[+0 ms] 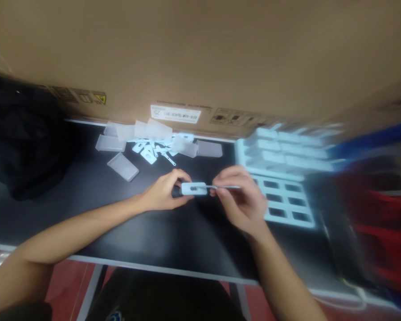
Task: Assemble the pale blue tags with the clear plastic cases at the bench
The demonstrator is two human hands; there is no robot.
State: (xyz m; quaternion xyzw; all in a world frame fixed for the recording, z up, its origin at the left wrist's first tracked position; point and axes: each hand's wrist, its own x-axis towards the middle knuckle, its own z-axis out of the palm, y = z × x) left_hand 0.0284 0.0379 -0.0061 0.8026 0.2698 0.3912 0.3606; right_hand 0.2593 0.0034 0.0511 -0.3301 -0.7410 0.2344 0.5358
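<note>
My left hand (167,191) is closed around a small white rectangular plastic piece (187,189) with a dark slot in its middle. A dark, rounded thing (176,192) shows between that piece and my palm; its kind is unclear. Between the thumb and fingers of my right hand (242,196) is a thin pale rod (232,187). The rod's left end reaches over the white piece near its slot; whether it touches is too blurred to tell. Beyond my hands lies a pile of small white plastic parts (149,154), some flat with openings, some long and narrow.
Translucent shallow plastic trays (123,166) lie around the pile. White moulded racks (274,151) and a white grid with openings (289,188) stand at the right. A large cardboard box (187,58) walls off the back of the black table (133,238). A black bag-like thing (23,133) sits left.
</note>
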